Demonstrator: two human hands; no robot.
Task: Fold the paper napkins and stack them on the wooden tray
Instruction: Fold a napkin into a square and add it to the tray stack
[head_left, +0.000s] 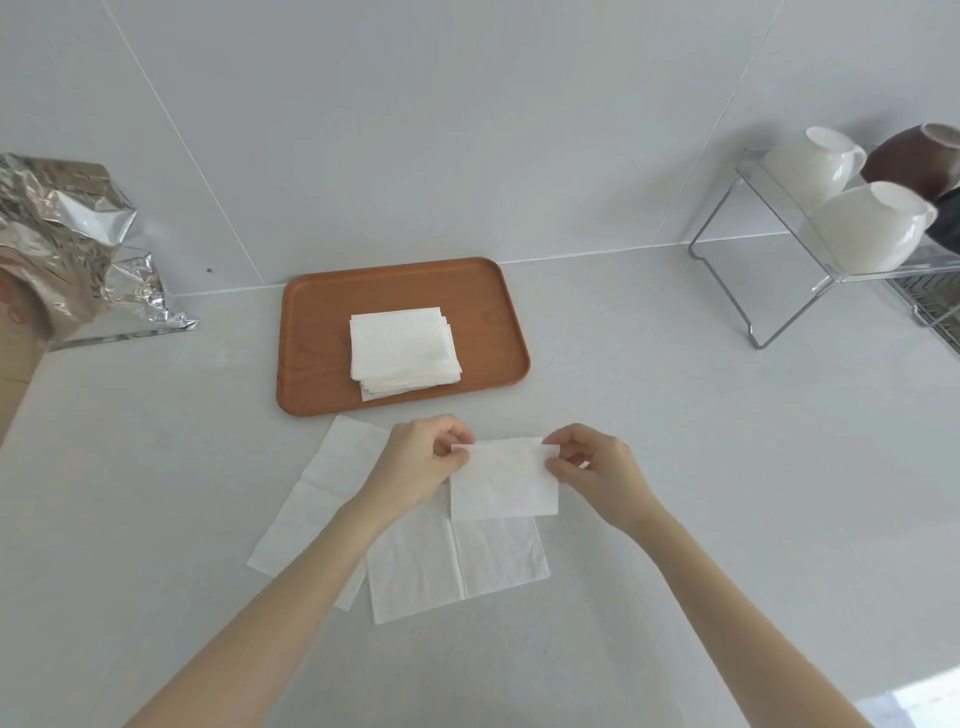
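Observation:
A wooden tray (317, 332) lies on the white counter near the wall, carrying a stack of folded napkins (402, 351). In front of the tray I hold a folded napkin (504, 480) by its two upper corners: my left hand (421, 462) pinches the left corner, my right hand (592, 467) pinches the right one. Below it lies an unfolded napkin (457, 561), flat on the counter. A second unfolded napkin (311, 504) lies to the left, partly under my left forearm.
A crumpled silver foil bag (67, 249) stands at the far left against the wall. At the right, a clear rack (769, 291) holds two white cups (857, 228) and a brown bowl (919, 161).

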